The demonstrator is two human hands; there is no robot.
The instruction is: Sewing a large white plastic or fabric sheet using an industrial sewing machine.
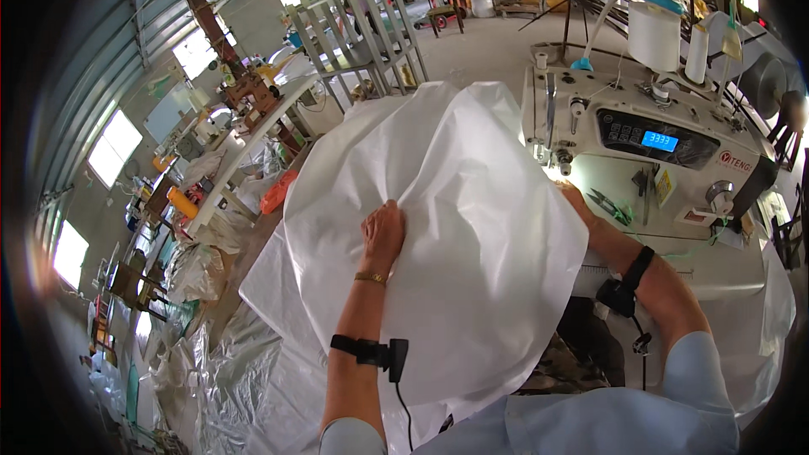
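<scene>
The fingertips of the right hand (575, 205) disappear behind the edge of the white sheet (472, 270), beside the brightly lit needle area of the sewing machine (624, 97); whether they grip cannot be told. The presser foot is hard to make out in the glare, and the sheet hides most of the person's lap. Dark vignetting cuts off the room's edges.

The machine sits on a pale sewing bench (720, 276), with thread snips (608, 206) lying right of the needle. Crumpled clear plastic (253, 379) spreads at lower left. Beyond stand a cluttered long bench (240, 154) and a grey slatted rack (371, 42), under a corrugated roof.

The sheet billows between the forearms, left of the machine head. The left hand (385, 232) reaches forward, knuckles up, fingers closed on a gathered fold; the right forearm angles inward from the right.
</scene>
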